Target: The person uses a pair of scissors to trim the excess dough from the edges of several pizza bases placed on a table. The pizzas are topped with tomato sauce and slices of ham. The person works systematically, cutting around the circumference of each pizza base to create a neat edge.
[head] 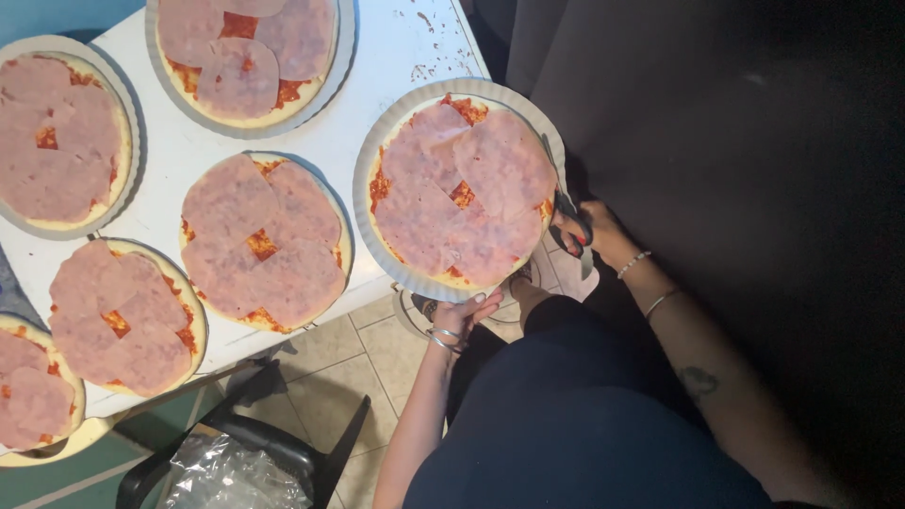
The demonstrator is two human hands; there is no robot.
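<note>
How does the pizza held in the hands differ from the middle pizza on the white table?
The held pizza sits in a grey fluted tray past the table's edge, gripped by the left hand, with scissors in the right hand at its rim. The middle pizza lies untouched on the white table. Both carry ham slices over red sauce.

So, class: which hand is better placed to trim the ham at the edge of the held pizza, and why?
The right hand: it already grips the dark-handled scissors at the rim of the grey foil pizza tray. The left hand is underneath, supporting that tray.
</note>
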